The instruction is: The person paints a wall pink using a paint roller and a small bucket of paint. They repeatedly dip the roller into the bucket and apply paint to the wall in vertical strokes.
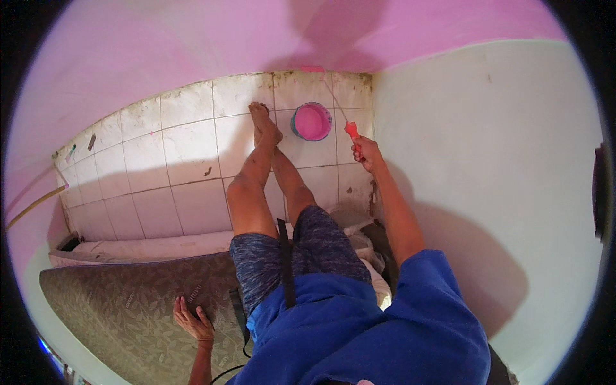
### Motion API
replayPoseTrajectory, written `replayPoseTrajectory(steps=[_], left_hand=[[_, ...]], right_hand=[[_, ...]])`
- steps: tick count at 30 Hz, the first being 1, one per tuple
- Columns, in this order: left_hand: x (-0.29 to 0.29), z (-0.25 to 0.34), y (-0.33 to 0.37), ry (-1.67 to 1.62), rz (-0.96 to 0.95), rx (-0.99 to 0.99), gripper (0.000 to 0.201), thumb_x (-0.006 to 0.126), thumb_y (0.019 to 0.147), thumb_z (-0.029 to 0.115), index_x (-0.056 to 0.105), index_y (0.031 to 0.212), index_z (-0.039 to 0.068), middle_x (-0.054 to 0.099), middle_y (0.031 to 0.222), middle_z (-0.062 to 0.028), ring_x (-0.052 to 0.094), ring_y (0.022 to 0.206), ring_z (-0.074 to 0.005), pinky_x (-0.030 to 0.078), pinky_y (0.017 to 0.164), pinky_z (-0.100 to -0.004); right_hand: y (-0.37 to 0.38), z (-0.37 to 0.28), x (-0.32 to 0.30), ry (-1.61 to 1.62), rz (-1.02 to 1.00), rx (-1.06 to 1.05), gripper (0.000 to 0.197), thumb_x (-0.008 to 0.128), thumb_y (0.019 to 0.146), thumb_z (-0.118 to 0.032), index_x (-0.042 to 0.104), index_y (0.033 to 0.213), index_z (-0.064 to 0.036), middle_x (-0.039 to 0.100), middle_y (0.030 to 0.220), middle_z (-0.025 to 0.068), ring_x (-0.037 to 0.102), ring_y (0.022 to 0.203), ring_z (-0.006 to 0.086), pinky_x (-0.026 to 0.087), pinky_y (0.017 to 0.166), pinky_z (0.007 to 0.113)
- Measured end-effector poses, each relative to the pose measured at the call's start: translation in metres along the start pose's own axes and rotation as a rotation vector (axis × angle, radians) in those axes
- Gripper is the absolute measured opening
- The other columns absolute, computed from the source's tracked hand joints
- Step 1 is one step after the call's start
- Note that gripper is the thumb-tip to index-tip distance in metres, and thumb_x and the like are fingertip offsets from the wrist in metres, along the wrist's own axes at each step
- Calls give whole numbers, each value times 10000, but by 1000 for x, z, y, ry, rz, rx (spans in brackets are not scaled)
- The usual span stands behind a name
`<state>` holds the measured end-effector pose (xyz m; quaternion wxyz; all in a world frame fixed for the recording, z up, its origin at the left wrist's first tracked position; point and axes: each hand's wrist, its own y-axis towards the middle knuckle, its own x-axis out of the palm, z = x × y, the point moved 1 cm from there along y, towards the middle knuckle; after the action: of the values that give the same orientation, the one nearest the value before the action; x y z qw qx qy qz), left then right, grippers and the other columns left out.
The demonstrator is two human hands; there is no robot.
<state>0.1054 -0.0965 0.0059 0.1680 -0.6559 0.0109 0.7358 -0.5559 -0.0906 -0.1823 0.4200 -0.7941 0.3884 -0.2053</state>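
My right hand [366, 154] is closed round the red handle of a paint roller [351, 130]. Its thin metal rod runs forward to a pink roller head [312, 68], which lies against the foot of the pink wall [212, 38]. To the left of the rod, a round bucket [312, 122] of pink paint stands on the tiles, close to my bare feet. My left hand [194, 320] rests with fingers apart on a brown, leaf-patterned mattress [135, 308] and holds nothing.
A pale wall [487, 128] rises on my right. Light floor tiles [186, 147] reach to the pink wall, with small dark scraps [92, 142] at the far left. Plastic bags [366, 244] lie beside my right thigh. A yellowish pole [35, 206] leans at the left.
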Motion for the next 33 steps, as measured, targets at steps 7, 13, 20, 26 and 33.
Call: replayPoseTrajectory(steps=[7, 13, 20, 26, 33], left_hand=[[2, 0, -1, 48, -36, -19, 496, 410, 951, 378, 409, 1327, 54, 420, 1329, -172, 376, 1231, -371, 268, 1023, -506], [0, 1, 2, 72, -28, 2, 500, 418, 945, 360, 401, 1333, 45, 420, 1331, -170, 370, 1239, -361, 256, 1034, -500], [1, 2, -2, 74, -23, -24, 487, 435, 941, 337, 403, 1328, 45, 421, 1327, -169, 377, 1229, -351, 265, 1028, -488], [-2, 10, -3, 68, 2, -10, 487, 429, 945, 343, 392, 1334, 53, 428, 1315, -168, 378, 1225, -354, 267, 1025, -486], [-5, 10, -2, 37, 9, -41, 495, 430, 945, 360, 396, 1336, 58, 439, 1301, -176, 380, 1220, -361, 278, 1020, -477]], right_hand=[[-3, 4, -27, -22, 59, 9, 313, 614, 850, -154, 548, 1131, -31, 496, 648, 11, 433, 451, 84, 340, 368, 234], [-7, -9, -49, -41, 29, -67, 314, 599, 863, -170, 549, 1137, -26, 515, 656, 15, 438, 453, 82, 346, 377, 229], [-131, -28, -68, -31, 27, -151, 322, 583, 889, -178, 537, 1178, -43, 530, 679, 0, 417, 460, 53, 314, 383, 202], [-101, -11, -60, 57, 6, -160, 302, 598, 879, -181, 557, 1144, -42, 507, 649, 1, 428, 459, 73, 332, 389, 216], [-95, -34, -31, 74, 13, -146, 236, 608, 868, -167, 582, 1058, -30, 497, 628, 2, 421, 449, 78, 330, 382, 223]])
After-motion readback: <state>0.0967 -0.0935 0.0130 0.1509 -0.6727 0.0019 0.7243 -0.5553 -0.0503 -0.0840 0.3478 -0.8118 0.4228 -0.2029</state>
